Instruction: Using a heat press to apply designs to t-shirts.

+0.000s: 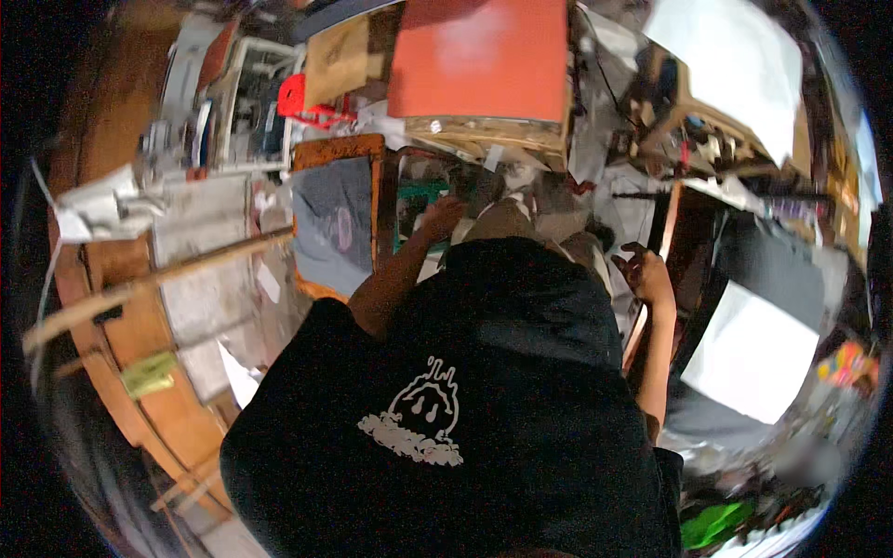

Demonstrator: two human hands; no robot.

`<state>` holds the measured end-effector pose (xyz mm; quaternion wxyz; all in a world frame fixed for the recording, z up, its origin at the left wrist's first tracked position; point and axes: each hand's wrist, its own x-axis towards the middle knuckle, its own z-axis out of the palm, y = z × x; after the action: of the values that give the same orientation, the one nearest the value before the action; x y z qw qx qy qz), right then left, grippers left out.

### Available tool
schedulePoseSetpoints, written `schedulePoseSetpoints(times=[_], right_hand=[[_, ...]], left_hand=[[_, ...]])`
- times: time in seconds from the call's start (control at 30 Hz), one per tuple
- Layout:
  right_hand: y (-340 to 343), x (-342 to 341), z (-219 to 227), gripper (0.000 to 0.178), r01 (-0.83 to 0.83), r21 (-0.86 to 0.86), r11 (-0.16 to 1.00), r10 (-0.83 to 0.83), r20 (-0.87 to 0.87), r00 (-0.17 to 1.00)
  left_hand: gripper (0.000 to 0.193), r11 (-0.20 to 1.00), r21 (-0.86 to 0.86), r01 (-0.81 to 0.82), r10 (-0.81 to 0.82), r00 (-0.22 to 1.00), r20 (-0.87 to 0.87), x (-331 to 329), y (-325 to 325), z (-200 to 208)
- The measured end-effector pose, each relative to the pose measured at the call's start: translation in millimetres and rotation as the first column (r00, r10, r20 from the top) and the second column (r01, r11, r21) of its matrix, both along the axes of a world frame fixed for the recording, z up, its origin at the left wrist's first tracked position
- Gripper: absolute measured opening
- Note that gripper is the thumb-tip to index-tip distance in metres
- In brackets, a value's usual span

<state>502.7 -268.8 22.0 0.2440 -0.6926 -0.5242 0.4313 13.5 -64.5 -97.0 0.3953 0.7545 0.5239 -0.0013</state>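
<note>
My left hand (442, 219) hangs in front of my body, smeared by motion, so its fingers cannot be made out. It is close to a green object (419, 197) and to the right of a wooden-framed piece (379, 177) covered with grey cloth (333, 223). On the other side my right hand (648, 276) is held in the air with loosely bent fingers apart and nothing visible in them. Nearest to it is the long, pale edge (668, 232) of a dark piece of furniture, with a white sheet (753, 353) lying on its grey covering.
Ahead stands a table with an orange-red top (479, 65). A red object (307, 104) is left of it, beside a brown board (337, 63). A wooden bar (158, 279) juts in from the left. Another white sheet (730, 60) lies at the far right, over wooden pieces.
</note>
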Motion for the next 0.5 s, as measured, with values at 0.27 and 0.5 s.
schedulePoseSetpoints(times=[0.27, 0.5], right_hand=[[76.4, -67.7, 36.1, 0.024, -0.212, -0.090, 0.973, 0.211, -0.019, 0.977], [72.5, -167.5, 2.1, 0.033, -0.148, -0.304, 0.941, 0.228, 0.248, 0.942]], left_hand=[[0.029, 0.795, 0.353, -0.494, 0.575, 0.799, -0.176, -110.8, 23.2, 45.7], [0.040, 0.677, 0.482, -0.556, 0.641, 0.767, -0.015, -136.7, 133.3, 46.4]])
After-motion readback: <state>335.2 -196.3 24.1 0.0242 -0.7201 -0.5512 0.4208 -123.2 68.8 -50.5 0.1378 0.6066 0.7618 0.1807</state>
